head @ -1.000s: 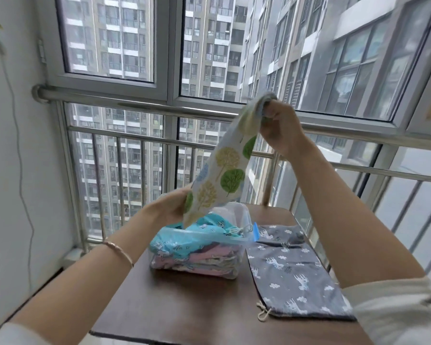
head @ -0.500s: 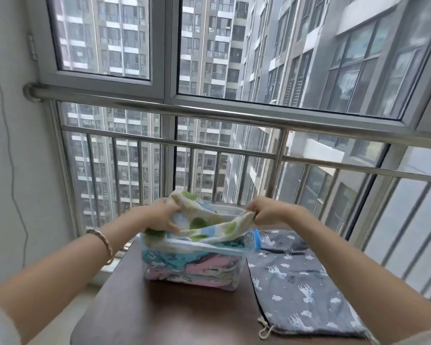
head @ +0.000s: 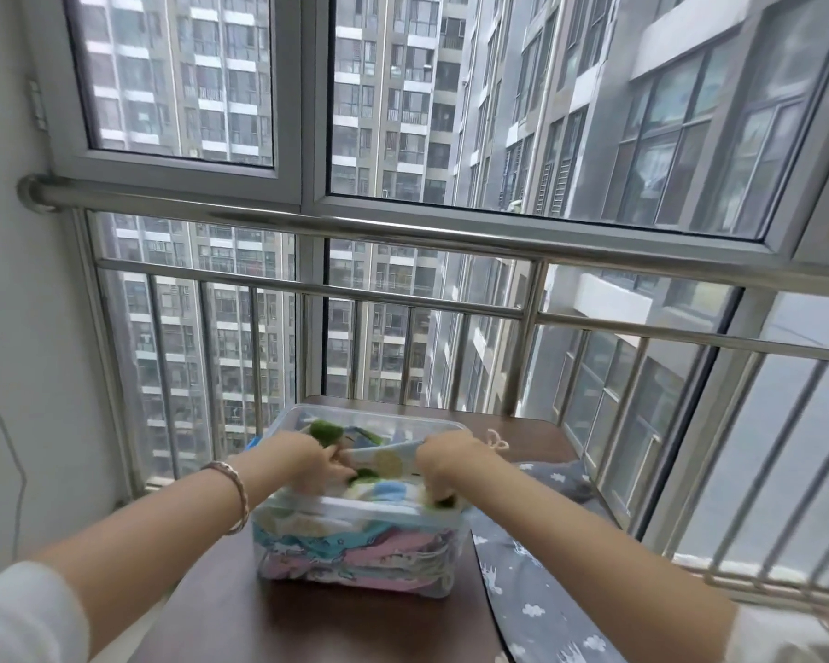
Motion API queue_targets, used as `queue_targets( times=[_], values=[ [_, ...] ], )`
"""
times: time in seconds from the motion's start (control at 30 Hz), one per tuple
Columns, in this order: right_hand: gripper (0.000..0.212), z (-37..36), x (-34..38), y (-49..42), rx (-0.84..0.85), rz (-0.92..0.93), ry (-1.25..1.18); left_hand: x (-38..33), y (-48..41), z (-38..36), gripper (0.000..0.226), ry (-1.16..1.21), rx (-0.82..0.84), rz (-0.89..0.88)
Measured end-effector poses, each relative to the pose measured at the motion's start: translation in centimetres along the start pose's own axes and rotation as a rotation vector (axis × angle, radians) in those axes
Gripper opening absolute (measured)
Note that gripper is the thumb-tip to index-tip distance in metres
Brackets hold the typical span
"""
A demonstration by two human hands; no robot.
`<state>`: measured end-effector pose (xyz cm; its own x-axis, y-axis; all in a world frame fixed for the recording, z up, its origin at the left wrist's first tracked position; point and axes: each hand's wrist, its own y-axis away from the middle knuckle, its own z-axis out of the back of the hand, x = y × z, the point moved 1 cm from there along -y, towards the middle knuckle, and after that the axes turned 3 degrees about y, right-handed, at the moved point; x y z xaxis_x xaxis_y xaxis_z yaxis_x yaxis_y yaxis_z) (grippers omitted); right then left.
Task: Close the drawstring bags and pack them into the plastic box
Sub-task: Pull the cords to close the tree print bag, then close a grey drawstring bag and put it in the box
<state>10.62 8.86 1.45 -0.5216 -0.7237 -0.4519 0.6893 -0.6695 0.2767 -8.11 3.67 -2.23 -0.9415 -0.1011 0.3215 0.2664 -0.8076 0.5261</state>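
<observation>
Fingers (head: 330, 466) of the left hand (head: 302, 459) and the right hand (head: 443, 464) curl into the tree-print bag (head: 386, 464), both gripping it at the top of the plastic box (head: 355, 514), over other folded bags inside. The box stands on a brown table (head: 345, 629); 1 grey drawstring bag (head: 537, 586) lies flat just beside it on the right.

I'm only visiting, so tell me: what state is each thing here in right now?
Plastic box: open on top, nearly full of folded bags.
Tree-print bag: on top of the pile, partly inside the box.
Grey bag: lying flat on the table, right of the box, unpacked.
Left hand: grips the tree-print bag.
Right hand: grips the tree-print bag.
</observation>
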Motion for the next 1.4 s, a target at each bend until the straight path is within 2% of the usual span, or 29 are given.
queue_targets(
  times=[0.07, 0.13, 0.27, 0.37, 0.47, 0.53, 0.6, 0.7, 0.77, 0.83, 0.93, 1.07, 1.2, 1.27, 1.33, 1.4],
  values=[
    [0.027, -0.4, 0.5, -0.5, -0.007, 0.002, -0.009, 0.4, -0.9, -0.4, 0.061, 0.047, 0.09, 0.032],
    [0.03, -1.2, 1.3, -1.1, -0.012, 0.009, -0.032, 0.8, -1.6, -0.7, 0.061, 0.094, 0.087, 0.041],
    [0.035, -2.6, 1.9, -2.6, 0.165, 0.037, -0.109, 0.4, -1.9, -0.5, 0.064, 0.054, 0.099, 0.027],
    [0.04, -2.6, 1.3, -3.7, 0.287, 0.112, -0.155, -0.3, -1.6, -0.2, 0.074, -0.009, 0.093, -0.022],
    [0.048, -3.4, 0.9, -4.7, 0.348, 0.153, -0.151, -1.0, -1.5, -0.1, 0.076, 0.077, 0.092, 0.024],
    [0.043, -3.9, 0.9, -4.9, 0.344, 0.15, -0.187, -1.3, -0.9, -0.3, 0.074, 0.085, 0.046, 0.029],
    [0.037, -4.0, 0.7, -4.6, 0.274, 0.119, -0.323, -1.7, 0.5, 0.0, 0.064, 0.198, -0.029, -0.007],
    [0.037, -2.9, -1.3, -2.8, 0.064, 0.082, -0.759, -1.8, 1.8, 1.5, 0.047, 0.451, -0.153, -0.111],
    [0.04, -1.9, -3.3, -0.8, -0.095, 0.086, -1.024, -2.7, 2.6, 3.3, 0.038, 0.646, -0.388, -0.16],
    [0.036, -1.7, -5.2, 1.7, -0.233, 0.057, -1.17, -5.3, 4.3, 5.2, 0.034, 0.77, -0.616, -0.243],
    [0.028, -3.1, -7.4, 5.1, -0.374, -0.032, -1.222, -10.8, 7.0, 7.3, 0.032, 0.665, -0.788, -0.327],
    [0.02, -8.1, -8.7, 9.5, -0.379, -0.163, -1.225, -18.5, 8.8, 7.1, 0.034, 0.508, -0.901, -0.488],
    [0.029, -14.1, -8.7, 12.7, -0.283, -0.264, -1.177, -23.6, 8.4, 4.5, 0.02, 0.408, -0.863, -0.562],
    [0.034, -16.5, -8.1, 13.7, -0.129, -0.273, -1.08, -25.2, 7.5, 2.7, 0.026, 0.386, -0.671, -0.579],
    [0.037, -18.8, -7.1, 14.3, 0.063, -0.272, -0.965, -26.5, 6.6, 0.6, 0.045, 0.334, -0.427, -0.53],
    [0.04, -20.0, -5.7, 14.9, 0.184, -0.277, -0.888, -27.5, 5.7, -1.2, 0.05, 0.272, -0.319, -0.465]
  ],
)
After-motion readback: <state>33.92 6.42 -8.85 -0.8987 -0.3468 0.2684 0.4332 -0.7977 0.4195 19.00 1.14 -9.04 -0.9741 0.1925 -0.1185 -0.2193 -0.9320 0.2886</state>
